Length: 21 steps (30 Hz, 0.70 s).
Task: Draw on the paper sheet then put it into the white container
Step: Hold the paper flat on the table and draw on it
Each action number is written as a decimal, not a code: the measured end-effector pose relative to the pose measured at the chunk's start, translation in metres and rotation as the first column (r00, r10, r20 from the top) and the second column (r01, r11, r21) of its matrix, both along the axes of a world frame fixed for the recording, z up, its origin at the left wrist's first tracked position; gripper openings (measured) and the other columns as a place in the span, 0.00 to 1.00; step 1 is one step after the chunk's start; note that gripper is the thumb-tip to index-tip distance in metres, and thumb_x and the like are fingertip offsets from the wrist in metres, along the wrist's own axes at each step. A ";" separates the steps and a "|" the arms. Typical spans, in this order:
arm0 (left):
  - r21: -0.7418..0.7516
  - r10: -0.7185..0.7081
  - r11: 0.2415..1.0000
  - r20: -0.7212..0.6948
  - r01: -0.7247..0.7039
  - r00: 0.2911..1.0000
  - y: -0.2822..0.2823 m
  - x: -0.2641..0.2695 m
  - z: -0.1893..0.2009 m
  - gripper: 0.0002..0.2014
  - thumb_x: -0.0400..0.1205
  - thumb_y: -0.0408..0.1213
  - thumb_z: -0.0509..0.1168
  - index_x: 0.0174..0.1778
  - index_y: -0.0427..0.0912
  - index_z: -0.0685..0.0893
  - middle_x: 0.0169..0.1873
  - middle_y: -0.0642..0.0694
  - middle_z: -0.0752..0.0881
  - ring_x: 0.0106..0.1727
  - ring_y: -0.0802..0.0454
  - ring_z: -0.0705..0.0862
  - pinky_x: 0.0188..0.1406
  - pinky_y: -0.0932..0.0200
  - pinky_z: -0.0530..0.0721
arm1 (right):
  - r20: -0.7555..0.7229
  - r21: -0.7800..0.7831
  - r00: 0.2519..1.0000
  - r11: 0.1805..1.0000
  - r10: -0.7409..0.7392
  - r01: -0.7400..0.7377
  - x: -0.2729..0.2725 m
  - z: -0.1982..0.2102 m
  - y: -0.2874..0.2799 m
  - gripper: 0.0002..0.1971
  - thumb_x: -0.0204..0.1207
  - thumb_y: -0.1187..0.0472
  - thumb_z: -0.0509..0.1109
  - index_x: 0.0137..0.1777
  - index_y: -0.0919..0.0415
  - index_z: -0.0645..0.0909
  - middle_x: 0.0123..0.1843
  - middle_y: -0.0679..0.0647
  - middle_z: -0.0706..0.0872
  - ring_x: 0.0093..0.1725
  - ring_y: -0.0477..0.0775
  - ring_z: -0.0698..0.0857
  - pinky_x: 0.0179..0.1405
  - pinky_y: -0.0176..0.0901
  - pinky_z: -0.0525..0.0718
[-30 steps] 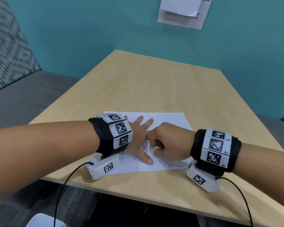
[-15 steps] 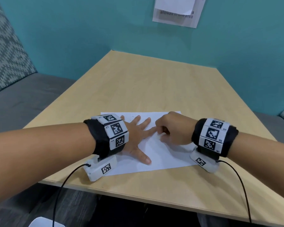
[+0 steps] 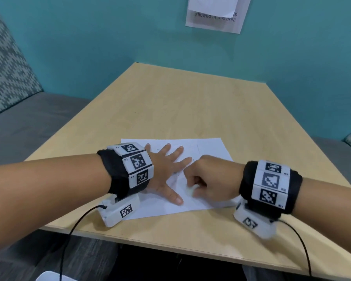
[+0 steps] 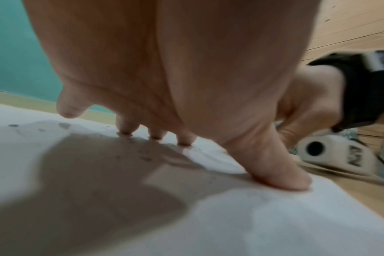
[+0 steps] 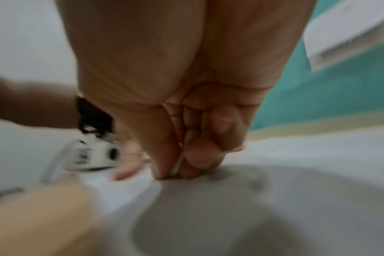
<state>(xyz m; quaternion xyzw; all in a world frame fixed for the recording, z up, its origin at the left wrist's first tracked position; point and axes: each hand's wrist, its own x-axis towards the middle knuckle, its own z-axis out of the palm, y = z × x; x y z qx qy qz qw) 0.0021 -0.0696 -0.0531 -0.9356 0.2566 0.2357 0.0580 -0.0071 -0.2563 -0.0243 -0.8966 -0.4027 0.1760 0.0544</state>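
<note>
A white paper sheet (image 3: 211,147) with faint dark marks lies on the wooden table (image 3: 170,102) near its front edge. My left hand (image 3: 164,171) lies flat on the sheet's left half, fingers spread and pressing it down; in the left wrist view the fingertips (image 4: 156,135) and thumb touch the paper (image 4: 274,225). My right hand (image 3: 195,186) is curled just to its right. Thumb and forefinger pinch a thin white drawing stick (image 5: 178,164) whose tip meets the paper (image 5: 318,155). A corner of the white container (image 3: 49,276) shows at the bottom left, below the table edge.
A teal wall (image 3: 109,37) with a printed notice (image 3: 215,15) stands behind the table. A grey bench with a patterned cushion (image 3: 6,63) runs along the left. Cables hang from both wrist cameras over the table's front edge.
My right hand slid toward the sheet's far edge and has come back toward me, still pinching the stick. The left hand has stayed flat on the paper.
</note>
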 end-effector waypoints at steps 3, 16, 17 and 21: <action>0.014 0.010 1.000 -0.012 -0.010 1.000 -0.001 0.000 0.003 0.60 0.69 0.78 0.62 0.83 0.62 0.28 0.85 0.51 0.28 0.86 0.40 0.31 0.76 0.18 0.40 | 0.106 0.001 0.987 0.993 -0.117 0.117 0.030 0.006 -0.013 0.12 0.70 0.62 0.70 0.33 0.46 0.72 0.31 0.42 0.78 0.30 0.40 0.73 0.35 0.36 0.70; 0.077 -0.040 0.996 0.000 0.040 0.999 -0.013 0.001 0.008 0.58 0.71 0.77 0.62 0.85 0.61 0.30 0.85 0.51 0.29 0.86 0.42 0.31 0.77 0.19 0.40 | 0.109 0.016 0.979 0.985 -0.173 0.172 0.042 -0.005 -0.026 0.03 0.69 0.61 0.71 0.38 0.54 0.79 0.31 0.41 0.77 0.31 0.42 0.75 0.33 0.38 0.73; 0.063 -0.053 0.997 -0.010 0.053 0.999 -0.019 0.002 0.010 0.57 0.72 0.76 0.62 0.85 0.62 0.30 0.85 0.51 0.29 0.86 0.41 0.32 0.77 0.19 0.42 | 0.110 0.014 0.979 0.985 -0.171 0.171 0.041 -0.005 -0.025 0.04 0.69 0.61 0.71 0.37 0.54 0.78 0.30 0.41 0.77 0.30 0.41 0.74 0.33 0.39 0.73; 0.000 -0.058 0.998 -0.045 0.058 0.997 -0.029 0.004 0.008 0.55 0.73 0.73 0.64 0.84 0.66 0.33 0.85 0.50 0.29 0.86 0.38 0.32 0.77 0.18 0.44 | 0.086 0.035 0.982 0.986 -0.167 0.164 0.030 0.000 -0.023 0.02 0.70 0.62 0.69 0.38 0.56 0.79 0.34 0.48 0.83 0.32 0.45 0.76 0.37 0.42 0.79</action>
